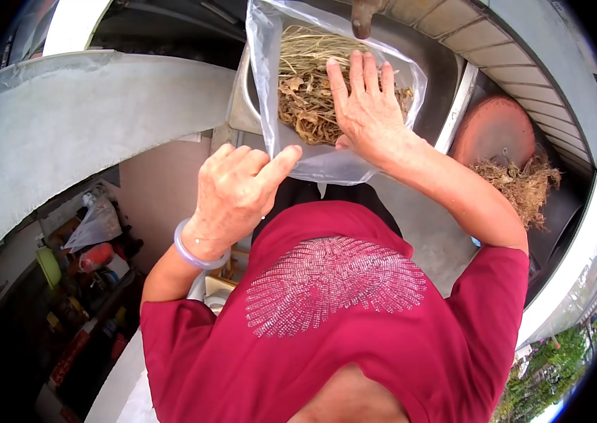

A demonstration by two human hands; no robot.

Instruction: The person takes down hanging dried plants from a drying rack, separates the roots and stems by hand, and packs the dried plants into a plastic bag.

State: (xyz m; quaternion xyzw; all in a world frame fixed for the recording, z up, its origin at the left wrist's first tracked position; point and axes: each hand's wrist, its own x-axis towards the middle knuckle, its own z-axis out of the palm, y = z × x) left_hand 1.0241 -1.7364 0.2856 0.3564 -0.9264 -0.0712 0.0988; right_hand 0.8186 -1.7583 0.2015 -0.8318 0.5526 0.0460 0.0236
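A clear plastic bag (pixel 267 84) lies opened wide over the metal sink. Inside it is a bundle of dried plants (pixel 305 99), with pale stems toward the back and brown crumpled leaves in front. My right hand (pixel 372 116) reaches into the bag, fingers stretched out and palm down on the right part of the bundle. At the bag's near left rim, my left hand (pixel 238 183) is closed with its fingers curled round the plastic edge. The exact pinch is partly hidden behind the fingers.
A brown faucet (pixel 363 20) juts out above the metal sink (pixel 446 92). To the right are a round reddish-brown disc (pixel 496 130) and a clump of dry roots (pixel 520 187). A grey counter (pixel 87 134) curves along the left, above shelves of mixed goods (pixel 94 254).
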